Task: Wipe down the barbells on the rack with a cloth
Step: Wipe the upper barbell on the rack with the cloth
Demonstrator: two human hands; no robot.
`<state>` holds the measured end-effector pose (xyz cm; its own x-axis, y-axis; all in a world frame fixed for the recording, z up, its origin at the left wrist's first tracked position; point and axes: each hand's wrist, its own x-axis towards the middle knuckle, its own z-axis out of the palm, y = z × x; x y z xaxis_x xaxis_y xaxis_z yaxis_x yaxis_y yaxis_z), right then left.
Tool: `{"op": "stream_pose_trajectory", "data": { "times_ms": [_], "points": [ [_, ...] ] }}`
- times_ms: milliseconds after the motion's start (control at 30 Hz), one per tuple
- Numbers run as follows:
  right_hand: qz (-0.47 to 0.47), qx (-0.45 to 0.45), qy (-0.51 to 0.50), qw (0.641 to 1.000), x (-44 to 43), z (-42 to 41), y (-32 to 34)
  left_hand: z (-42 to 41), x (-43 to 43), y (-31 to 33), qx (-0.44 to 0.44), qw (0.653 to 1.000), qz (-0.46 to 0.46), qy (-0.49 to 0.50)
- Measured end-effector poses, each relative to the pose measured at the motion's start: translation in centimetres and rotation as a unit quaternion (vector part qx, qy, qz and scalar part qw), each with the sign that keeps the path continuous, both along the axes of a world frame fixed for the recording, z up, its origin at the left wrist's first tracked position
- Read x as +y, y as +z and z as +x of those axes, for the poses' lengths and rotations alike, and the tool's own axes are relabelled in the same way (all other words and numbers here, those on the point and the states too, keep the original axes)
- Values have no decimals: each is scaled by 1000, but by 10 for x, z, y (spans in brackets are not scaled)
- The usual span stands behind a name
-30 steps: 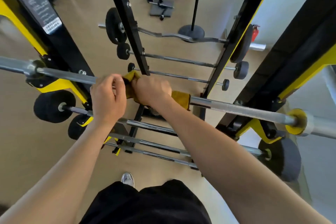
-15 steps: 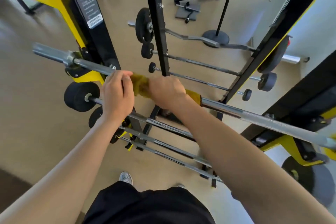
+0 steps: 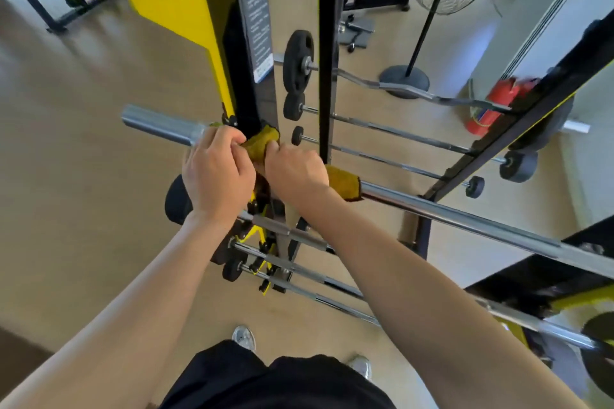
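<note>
barbell (image 3: 465,222): section under left hand (image 3: 216,173), right hand (image 3: 295,173) and cloth (image 3: 342,181) hidden; right end cut off at view's edge. cloth mostly covered by right hand. upright label (image 3: 257,10) print unreadable. red object (image 3: 495,106) blurred.

The black-and-yellow rack (image 3: 246,93) carries a long chrome barbell (image 3: 465,222) running left to right. Shorter bars (image 3: 299,271) lie on it lower down, nearer.

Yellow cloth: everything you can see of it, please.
The cloth is mustard-yellow, fuzzy-looking fabric, wrapped around the top barbell near its left end, beside the black-and-yellow upright. The right hand grips over its middle; a dark-edged end sticks out to the right of that hand. The left hand pinches the bunched part showing between the hands.
</note>
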<state>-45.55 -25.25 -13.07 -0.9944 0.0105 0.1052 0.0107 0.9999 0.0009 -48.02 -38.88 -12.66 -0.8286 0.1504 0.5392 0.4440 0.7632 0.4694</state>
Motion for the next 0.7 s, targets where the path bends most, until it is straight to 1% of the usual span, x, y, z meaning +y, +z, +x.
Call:
{"op": "stream_pose_trajectory", "data": {
  "times_ms": [100, 200, 267, 300, 367, 467, 500, 533, 567, 633, 667, 700],
  "points": [
    [-14, 3, -14, 1000, -36, -33, -1, -30, -37, 2, 12, 1000, -23, 8],
    [-70, 19, -129, 989, -58, -48, -6, -55, -63, -6, -2, 998, -61, -11],
    [-68, 57, -191, 978, -69, -49, -12, -64, -73, -13, -25, 995, -92, -21],
    [-68, 73, -198, 975, -71, -46, -13, -66, -75, -16, -32, 993, -112, -22],
    [-62, 96, -171, 979, -69, -39, -14, -68, -79, -19, -37, 988, -147, -25],
    [-31, 80, -88, 992, -43, -20, -18, -72, -87, -18, -42, 983, -175, -35],
    [-29, 76, -93, 992, -33, -8, -19, -73, -89, -17, -43, 982, -179, -38],
    [-35, 89, -124, 988, -23, 6, -19, -75, -91, -17, -43, 982, -181, -42],
    [-47, 116, -176, 976, -16, 19, -19, -76, -92, -16, -42, 982, -181, -47],
    [-60, 187, -284, 939, -12, 34, -17, -79, -92, -17, -40, 983, -172, -57],
    [-59, 207, -329, 919, -16, 32, -16, -80, -91, -18, -40, 984, -163, -60],
    [-64, 209, -369, 904, -24, 27, -13, -81, -91, -18, -41, 986, -152, -63]
  ]
}}
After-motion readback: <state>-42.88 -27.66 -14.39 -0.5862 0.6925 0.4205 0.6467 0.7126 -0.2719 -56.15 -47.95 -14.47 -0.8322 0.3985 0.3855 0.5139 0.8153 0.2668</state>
